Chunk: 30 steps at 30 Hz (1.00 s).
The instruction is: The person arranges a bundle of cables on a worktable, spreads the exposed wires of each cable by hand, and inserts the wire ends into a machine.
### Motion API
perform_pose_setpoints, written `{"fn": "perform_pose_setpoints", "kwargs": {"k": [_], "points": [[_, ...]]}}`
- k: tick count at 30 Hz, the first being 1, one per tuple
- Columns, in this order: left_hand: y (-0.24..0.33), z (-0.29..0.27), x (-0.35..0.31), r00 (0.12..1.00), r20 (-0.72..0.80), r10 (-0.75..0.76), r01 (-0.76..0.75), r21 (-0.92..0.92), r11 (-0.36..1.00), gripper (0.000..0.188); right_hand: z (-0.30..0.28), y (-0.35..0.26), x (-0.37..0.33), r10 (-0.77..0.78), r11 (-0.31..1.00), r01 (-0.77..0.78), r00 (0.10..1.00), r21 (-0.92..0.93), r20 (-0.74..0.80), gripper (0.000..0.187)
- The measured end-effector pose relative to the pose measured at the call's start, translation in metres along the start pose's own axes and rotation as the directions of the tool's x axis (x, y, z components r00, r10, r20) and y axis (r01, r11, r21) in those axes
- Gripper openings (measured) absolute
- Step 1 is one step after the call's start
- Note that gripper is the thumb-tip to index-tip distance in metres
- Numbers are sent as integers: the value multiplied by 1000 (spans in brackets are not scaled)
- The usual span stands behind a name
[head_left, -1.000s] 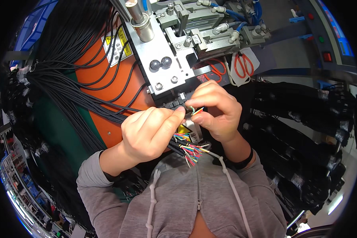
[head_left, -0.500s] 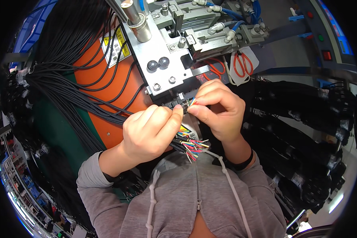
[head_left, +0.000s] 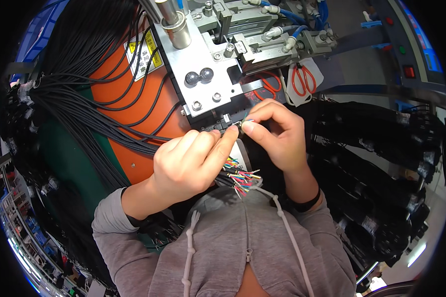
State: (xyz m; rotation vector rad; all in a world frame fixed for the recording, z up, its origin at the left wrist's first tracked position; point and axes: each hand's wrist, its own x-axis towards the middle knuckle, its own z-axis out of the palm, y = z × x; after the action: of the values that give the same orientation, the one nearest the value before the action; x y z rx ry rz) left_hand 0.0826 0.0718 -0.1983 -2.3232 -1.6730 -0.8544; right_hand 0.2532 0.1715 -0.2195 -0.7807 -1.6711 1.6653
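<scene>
My left hand (head_left: 188, 159) is closed, its index finger and thumb tips at the end of a black cable at the front of a metal fixture (head_left: 203, 96). Just right of it, my right hand (head_left: 281, 133) pinches thin coloured wires (head_left: 245, 120) between thumb and index finger. The two hands' fingertips nearly meet, hiding most of the cable end. Below my left hand, several black cable ends (head_left: 240, 180) fan out into bare red, yellow, blue and white wires. Their black cables (head_left: 134, 141) come from the left and pass beneath my left hand.
An orange panel (head_left: 126, 163) with a warning label (head_left: 144, 55) lies left of the fixture. Pneumatic cylinders (head_left: 267, 49) with blue hoses stand behind. Red-handled scissors (head_left: 304, 80) lie at the back right. Bundles of black cables (head_left: 376, 133) hang at right; a control box (head_left: 411, 54) stands beyond.
My right hand's fingertips have shifted slightly right, and the pinched wires point more upward. My left index finger has moved a little right and up, toward the right fingertips.
</scene>
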Motion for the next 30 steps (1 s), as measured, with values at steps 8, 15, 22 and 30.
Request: {"fn": "perform_pose_setpoints", "kwargs": {"k": [8, 15, 22, 30], "points": [[-3, -3, -5, 998, -9, 67, -67, -30, 997, 38, -12, -13, 8, 60, 971, -16, 982, -239, 181, 7], [0, 1, -4, 999, 30, 40, -40, 9, 999, 40, -16, 1, 15, 70, 997, -58, 970, -58, 233, 7], [5, 5, -6, 976, 204, -79, 54, 128, 990, 37, 9, 15, 14, -268, 816, 272, 960, -511, 84, 8], [11, 4, -3, 954, 249, -167, 113, 215, 970, 36, 15, 30, 14, -398, 751, 353, 916, -558, 43, 9]]}}
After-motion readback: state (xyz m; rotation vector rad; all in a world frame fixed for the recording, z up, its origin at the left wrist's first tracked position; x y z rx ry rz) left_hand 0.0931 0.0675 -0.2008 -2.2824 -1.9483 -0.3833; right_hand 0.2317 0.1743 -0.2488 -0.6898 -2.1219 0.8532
